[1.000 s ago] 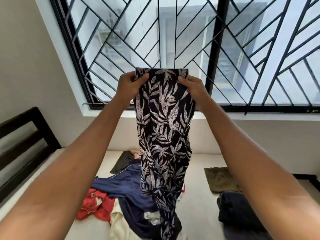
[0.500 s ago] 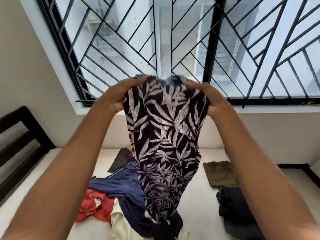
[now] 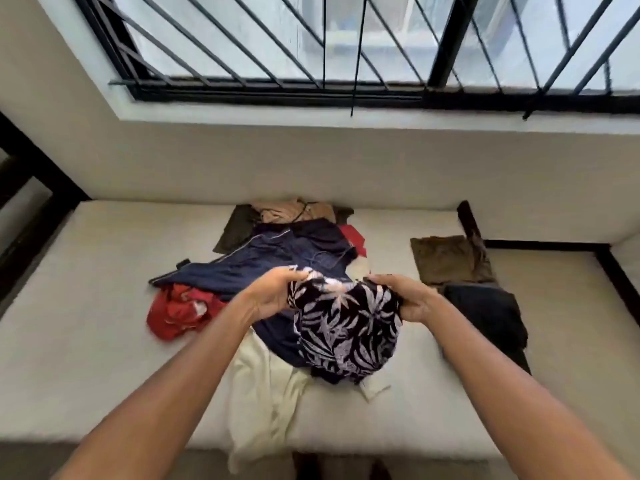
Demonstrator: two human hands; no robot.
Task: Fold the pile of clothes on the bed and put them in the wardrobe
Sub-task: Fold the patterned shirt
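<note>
The head view looks forward and down across the bed [image 3: 86, 289] toward the window [image 3: 381, 39].

Bed [image 3: 86, 341]: cream mattress in a dark frame [image 3: 540, 244]; carries a loose pile of clothes and two folded items. Beyond the left hand [image 3: 273, 296]: navy garment [image 3: 284, 258], spread out; past it, by the wall, a dark olive piece [image 3: 237, 226] and a tan piece [image 3: 294, 210]. Left of the left hand: red garment [image 3: 176, 311], crumpled, touching the navy one. Nearer than the left hand: cream garment [image 3: 263, 386], trailing over the mattress edge. Between the hands: leaf-print garment [image 3: 346, 330], gripped at its top by both, its lower end bunched on the pile. Right of the right hand [image 3: 405, 297]: olive-brown folded garment [image 3: 446, 258]; nearer and just beside it, dark folded garment [image 3: 485, 313].
</note>
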